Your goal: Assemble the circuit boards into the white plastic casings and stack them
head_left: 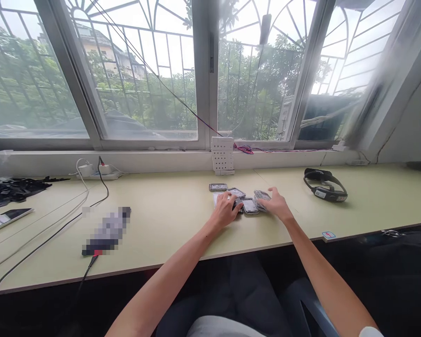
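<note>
- Head view: see a grey case (pixel 261 196) tilted at the right end of a small cluster on the pale surface (pixel 171 215), straight ahead of the lap.
- Judge the grey case light and stiff, probably a thin moulded shell of plastic or metal, hard to tell which; likely to slide easily on something so smooth.
- Treat the outer rim as the best hold, pinching across opposite sides; avoid pressing on the detailed face, perhaps fragile, with thin edges that might chip.
- Find the right hand (pixel 278 204) at its right side, thumb laid across the lower part and forefinger near the upper corner: fingers apparently clamped on the grey case.
- Find the left hand (pixel 226 209) bent over a dark piece (pixel 237 202); cannot tell whether gripping or merely resting, with fingertips partly hidden.
- Looks like a shallow rounded rectangle, mottled grey, with fine detail too small to read; possibly more than one layer.
- Just left of it, note a dark-rimmed case (pixel 250 205) with a pale inside, lying flat; farther back, a pale case (pixel 236 192), then a narrow-looking case (pixel 218 187) at the far left corner.
</note>
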A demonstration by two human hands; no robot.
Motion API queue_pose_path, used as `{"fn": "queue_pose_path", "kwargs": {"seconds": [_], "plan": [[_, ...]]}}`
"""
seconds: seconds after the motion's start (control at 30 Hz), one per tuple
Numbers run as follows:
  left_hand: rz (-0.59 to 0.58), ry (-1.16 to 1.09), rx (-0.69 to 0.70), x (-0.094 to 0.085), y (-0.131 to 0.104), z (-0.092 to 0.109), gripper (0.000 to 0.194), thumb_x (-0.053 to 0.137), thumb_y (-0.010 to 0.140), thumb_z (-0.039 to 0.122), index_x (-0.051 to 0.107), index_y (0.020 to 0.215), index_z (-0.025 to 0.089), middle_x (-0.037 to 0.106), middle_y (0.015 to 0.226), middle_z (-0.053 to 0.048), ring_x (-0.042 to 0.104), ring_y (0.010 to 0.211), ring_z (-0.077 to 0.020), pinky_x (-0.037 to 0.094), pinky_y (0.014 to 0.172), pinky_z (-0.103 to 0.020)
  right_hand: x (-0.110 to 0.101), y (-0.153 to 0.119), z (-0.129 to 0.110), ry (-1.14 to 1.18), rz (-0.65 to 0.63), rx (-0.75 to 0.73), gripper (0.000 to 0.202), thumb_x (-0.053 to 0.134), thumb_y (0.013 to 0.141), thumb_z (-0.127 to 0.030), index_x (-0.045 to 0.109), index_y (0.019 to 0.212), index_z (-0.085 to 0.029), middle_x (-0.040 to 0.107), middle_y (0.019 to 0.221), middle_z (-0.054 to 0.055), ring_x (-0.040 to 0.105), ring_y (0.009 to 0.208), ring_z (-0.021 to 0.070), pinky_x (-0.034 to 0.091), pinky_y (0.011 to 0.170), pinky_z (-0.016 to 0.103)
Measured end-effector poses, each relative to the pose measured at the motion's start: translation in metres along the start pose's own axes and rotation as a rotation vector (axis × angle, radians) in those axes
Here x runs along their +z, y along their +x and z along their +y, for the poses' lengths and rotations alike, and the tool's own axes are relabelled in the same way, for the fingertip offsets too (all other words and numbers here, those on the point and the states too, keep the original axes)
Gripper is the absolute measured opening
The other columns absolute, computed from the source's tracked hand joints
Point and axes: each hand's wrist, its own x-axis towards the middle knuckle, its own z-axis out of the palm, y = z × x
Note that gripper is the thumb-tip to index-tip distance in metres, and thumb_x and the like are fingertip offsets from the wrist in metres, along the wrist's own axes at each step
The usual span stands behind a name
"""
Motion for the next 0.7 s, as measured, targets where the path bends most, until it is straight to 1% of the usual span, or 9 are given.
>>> {"fn": "queue_pose_path", "kwargs": {"seconds": [0.13, 0.27, 0.37, 0.5, 0.57, 0.63, 0.7], "plan": [[0.017, -0.007, -0.001, -0.001, 0.001, -0.001, 0.032, 0.047, 0.098, 0.044, 0.064, 0.110, 0.020, 0.055, 0.117, -0.012, 0.054, 0.115, -0.0291, 0.046, 0.099, -0.048, 0.014, -0.006, -0.008, -0.124, -0.002, 0.008, 0.060, 0.061, 0.085, -0.041, 0.041, 0.137, -0.018, 0.067, 0.115, 0.016, 0.062, 0.112, 0.0316, 0.047, 0.084, 0.034], [0.032, -0.026, -0.021, -0.001, 0.002, 0.000, 0.032, 0.047, 0.098, 0.043, 0.066, 0.108, 0.020, 0.056, 0.117, -0.012, 0.054, 0.112, -0.0288, 0.045, 0.099, -0.049, 0.022, -0.008, -0.010, -0.288, 0.001, 0.016, 0.054, 0.055, 0.090, -0.040, 0.041, 0.137, -0.017, 0.059, 0.122, 0.020, 0.058, 0.116, 0.0343, 0.046, 0.085, 0.037], [0.046, -0.033, -0.027, -0.001, 0.002, 0.000, 0.031, 0.047, 0.098, 0.042, 0.067, 0.106, 0.020, 0.057, 0.115, -0.012, 0.055, 0.109, -0.0282, 0.046, 0.097, -0.049, 0.027, -0.009, -0.012, -0.383, 0.013, 0.012, 0.049, 0.050, 0.094, -0.039, 0.042, 0.136, -0.017, 0.055, 0.122, 0.021, 0.059, 0.113, 0.0348, 0.045, 0.086, 0.038], [0.094, -0.053, -0.020, -0.004, 0.006, -0.002, 0.030, 0.045, 0.099, 0.038, 0.068, 0.101, 0.019, 0.060, 0.110, -0.012, 0.057, 0.104, -0.0255, 0.046, 0.098, -0.046, 0.029, -0.009, -0.012, -0.417, 0.006, -0.006, 0.046, 0.049, 0.095, -0.039, 0.043, 0.136, -0.018, 0.054, 0.122, 0.019, 0.059, 0.112, 0.0337, 0.045, 0.086, 0.038], [0.128, -0.076, -0.073, -0.009, 0.014, -0.009, 0.032, 0.041, 0.100, 0.035, 0.068, 0.098, 0.019, 0.062, 0.104, -0.012, 0.059, 0.100, -0.0237, 0.048, 0.095, -0.043, 0.027, -0.008, -0.011, -0.414, -0.007, -0.014, 0.047, 0.050, 0.095, -0.039, 0.043, 0.136, -0.019, 0.054, 0.123, 0.019, 0.059, 0.113, 0.0328, 0.045, 0.086, 0.038], [0.158, -0.075, -0.186, -0.016, 0.027, -0.021, 0.032, 0.040, 0.100, 0.034, 0.069, 0.098, 0.019, 0.064, 0.103, -0.012, 0.061, 0.100, -0.0241, 0.049, 0.092, -0.040, 0.024, -0.008, -0.010, -0.408, -0.025, -0.014, 0.048, 0.051, 0.095, -0.040, 0.043, 0.137, -0.020, 0.054, 0.123, 0.019, 0.058, 0.113, 0.0323, 0.045, 0.087, 0.038], [0.108, -0.022, -0.289, -0.025, 0.046, -0.035, 0.031, 0.042, 0.098, 0.031, 0.069, 0.103, 0.018, 0.065, 0.111, -0.013, 0.062, 0.103, -0.0243, 0.049, 0.091, -0.037, 0.021, -0.007, -0.009, -0.404, -0.040, -0.011, 0.048, 0.052, 0.094, -0.039, 0.044, 0.137, -0.020, 0.055, 0.123, 0.018, 0.058, 0.114, 0.0321, 0.044, 0.087, 0.038]]}}
